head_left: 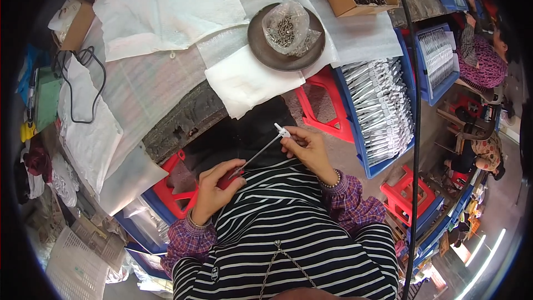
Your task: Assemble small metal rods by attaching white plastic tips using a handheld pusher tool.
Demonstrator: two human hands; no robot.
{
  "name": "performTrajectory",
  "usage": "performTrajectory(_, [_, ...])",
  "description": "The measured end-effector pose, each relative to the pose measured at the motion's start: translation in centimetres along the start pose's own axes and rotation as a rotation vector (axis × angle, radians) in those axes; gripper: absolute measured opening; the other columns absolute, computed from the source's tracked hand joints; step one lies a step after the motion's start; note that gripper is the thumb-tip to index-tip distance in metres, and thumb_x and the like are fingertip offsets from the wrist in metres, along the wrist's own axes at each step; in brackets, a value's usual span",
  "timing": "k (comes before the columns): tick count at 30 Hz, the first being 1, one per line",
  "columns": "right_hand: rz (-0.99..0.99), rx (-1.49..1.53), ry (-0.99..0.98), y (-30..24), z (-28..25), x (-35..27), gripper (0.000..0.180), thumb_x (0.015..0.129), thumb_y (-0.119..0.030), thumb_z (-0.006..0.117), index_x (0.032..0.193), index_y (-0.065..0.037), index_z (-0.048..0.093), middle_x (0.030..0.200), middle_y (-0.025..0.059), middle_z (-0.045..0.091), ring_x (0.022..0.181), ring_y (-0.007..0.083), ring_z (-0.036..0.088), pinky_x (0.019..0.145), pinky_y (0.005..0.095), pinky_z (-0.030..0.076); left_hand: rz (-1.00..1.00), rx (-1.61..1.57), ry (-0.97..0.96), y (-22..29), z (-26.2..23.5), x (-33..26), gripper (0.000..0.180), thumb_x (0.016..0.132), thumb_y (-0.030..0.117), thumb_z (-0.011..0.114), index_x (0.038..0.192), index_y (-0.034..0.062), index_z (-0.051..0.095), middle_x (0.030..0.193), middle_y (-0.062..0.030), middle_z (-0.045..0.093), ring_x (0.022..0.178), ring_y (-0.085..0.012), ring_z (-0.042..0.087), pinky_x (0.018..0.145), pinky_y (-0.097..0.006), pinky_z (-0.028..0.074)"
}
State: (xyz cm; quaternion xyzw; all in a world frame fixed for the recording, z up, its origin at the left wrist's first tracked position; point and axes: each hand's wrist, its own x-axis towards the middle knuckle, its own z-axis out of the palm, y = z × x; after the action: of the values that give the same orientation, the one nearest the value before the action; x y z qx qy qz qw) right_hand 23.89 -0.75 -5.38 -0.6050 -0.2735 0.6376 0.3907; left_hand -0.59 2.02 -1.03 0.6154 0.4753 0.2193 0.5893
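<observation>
In front of my lap a slim metal rod with a white plastic end piece (283,131) slants between my two hands. My right hand (308,153) pinches it at the white end. Lower down, my left hand (215,188) has thumb and fingers around the metal end (238,170). The exact kind of tool is too small to tell. Beyond my hands, on the table, a dark round dish (257,38) bears a clear plastic bag (286,26) of small metal parts.
A blue crate (363,158) full of similar silver-and-white pieces stands at the right, beside a red stool (319,114). White sheets (166,11) cover the table. A cardboard box (341,1) holds dark metal parts. A black cable (413,133) hangs down; people sit far right.
</observation>
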Motion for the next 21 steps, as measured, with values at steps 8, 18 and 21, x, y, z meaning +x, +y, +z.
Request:
performTrajectory(8, [0.028,0.013,0.003,-0.47,0.14,-0.1,0.027,0.086,-0.008,0.062,0.11,0.004,0.06,0.081,0.0039,0.065,0.067,0.0061,0.059,0.054,0.0183,0.047,0.01,0.003,-0.033,0.21,0.13,0.08,0.035,0.071,0.001,0.07,0.105,0.0017,0.063,0.087,-0.0115,0.065,0.077,-0.0187,0.063,0.07,-0.025,0.047])
performTrajectory(18, [0.032,0.012,-0.005,-0.56,0.16,-0.09,0.027,0.087,-0.008,0.061,0.111,0.004,0.059,0.085,0.0046,0.064,0.074,0.0075,0.061,0.056,0.0191,0.049,0.004,0.018,-0.03,0.16,0.2,0.2,0.034,0.071,0.001,0.07,0.104,0.0016,0.063,0.087,-0.0115,0.065,0.077,-0.0193,0.063,0.07,-0.025,0.047])
performTrajectory(21, [0.019,0.014,-0.004,-0.16,0.09,-0.01,0.027,0.087,-0.008,0.061,0.111,0.004,0.059,0.085,0.0044,0.064,0.074,0.0074,0.06,0.056,0.0192,0.049,0.008,0.025,-0.014,0.0,0.34,0.19,0.034,0.071,0.001,0.07,0.105,0.0016,0.063,0.087,-0.0116,0.065,0.077,-0.0189,0.063,0.07,-0.025,0.047])
